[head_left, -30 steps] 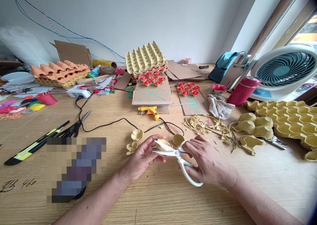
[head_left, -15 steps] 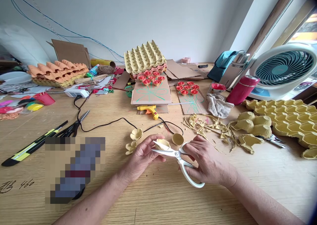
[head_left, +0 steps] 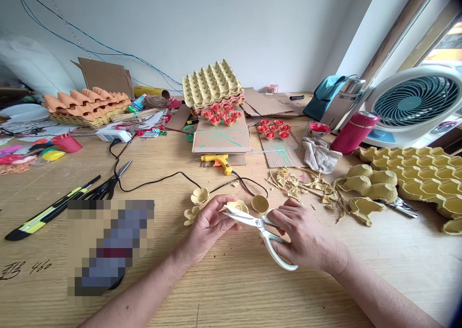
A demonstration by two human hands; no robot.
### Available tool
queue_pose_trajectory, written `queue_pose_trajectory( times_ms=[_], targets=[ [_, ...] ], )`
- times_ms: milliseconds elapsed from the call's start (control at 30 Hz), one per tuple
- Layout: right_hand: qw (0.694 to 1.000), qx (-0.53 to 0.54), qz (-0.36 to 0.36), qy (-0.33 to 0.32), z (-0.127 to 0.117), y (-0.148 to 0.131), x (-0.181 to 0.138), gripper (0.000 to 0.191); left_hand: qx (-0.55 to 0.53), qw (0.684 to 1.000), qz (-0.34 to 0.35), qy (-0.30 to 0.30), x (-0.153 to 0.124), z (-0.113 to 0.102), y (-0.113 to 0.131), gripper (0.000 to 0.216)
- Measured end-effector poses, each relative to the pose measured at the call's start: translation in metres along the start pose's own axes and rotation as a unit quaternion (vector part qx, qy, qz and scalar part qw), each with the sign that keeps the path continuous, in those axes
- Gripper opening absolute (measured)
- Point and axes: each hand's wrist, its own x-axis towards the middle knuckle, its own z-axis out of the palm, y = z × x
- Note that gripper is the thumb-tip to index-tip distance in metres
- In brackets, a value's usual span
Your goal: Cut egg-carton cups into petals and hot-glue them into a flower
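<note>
My left hand [head_left: 212, 222] pinches a small yellow egg-carton cup [head_left: 238, 206] between thumb and fingers, its opening facing up. In my right hand [head_left: 298, 234] are white-handled scissors [head_left: 258, 222], fingers through the loops. Their blades point left and lie across the near side of the cup, almost closed. Just beyond my hands sit a plain round carton cup [head_left: 260, 203] and a petal-cut cup [head_left: 199, 195]. Another petal-shaped piece [head_left: 190, 216] lies left of my left hand, partly hidden by it.
A yellow glue gun [head_left: 219, 162] with a black cord lies ahead. Carton scraps [head_left: 303, 186] and egg trays [head_left: 418, 174] lie right. Red paper-pulp flowers [head_left: 222, 113] rest on cardboard. A utility knife [head_left: 50, 215] and black scissors [head_left: 113, 178] are left; a red flask [head_left: 355, 133] stands near a fan [head_left: 411, 104].
The scissor blades have moved closer together on the cup. My left hand still holds the cup in nearly the same place. The view has shifted slightly.
</note>
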Motion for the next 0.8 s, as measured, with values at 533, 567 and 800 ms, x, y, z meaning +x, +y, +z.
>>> queue_pose_trajectory(
  times_ms=[533,567,800],
  targets=[
    [0.997,-0.007,0.062,-0.035,-0.004,-0.008,0.007,0.020,0.049,0.995,-0.031,0.082,0.000,0.004,0.004,0.043],
    [0.997,-0.018,0.061,-0.031,-0.003,-0.009,0.007,0.020,0.053,0.995,-0.031,0.081,0.000,0.005,0.004,0.042],
    [0.997,-0.058,0.057,-0.007,-0.001,-0.007,0.006,0.018,0.068,0.994,-0.030,0.074,-0.002,0.007,0.004,0.041]
  ],
)
